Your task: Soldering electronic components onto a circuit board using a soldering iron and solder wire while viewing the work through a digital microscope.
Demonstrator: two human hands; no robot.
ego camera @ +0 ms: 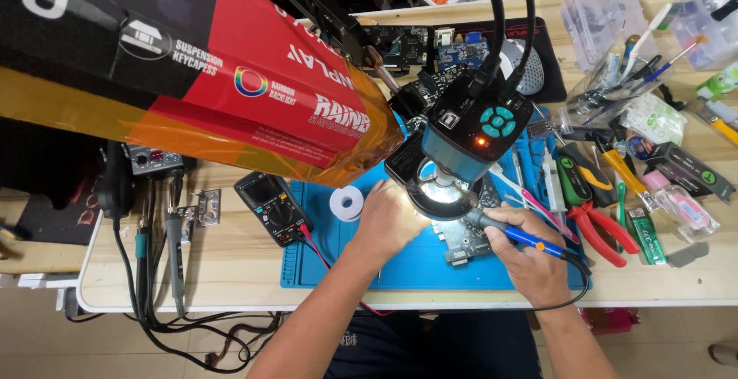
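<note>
My right hand (530, 260) grips a blue-handled soldering iron (516, 234) whose tip points left, under the lit ring light of a digital microscope (470, 137). A green circuit board (461, 242) lies on the blue work mat (419, 267) below the microscope, partly hidden by it. My left hand (387, 221) rests on the mat beside the board, its fingertips reaching under the ring light; whether they pinch anything is hidden. A white roll of solder wire (346, 203) sits just left of that hand.
A multimeter (270, 206) with red and black leads lies left of the mat. Pliers (603, 229), screwdrivers and small bottles crowd the right side. A large red, black and orange box (192, 71) overhangs the upper left. Iron stands and cables occupy the table's left end.
</note>
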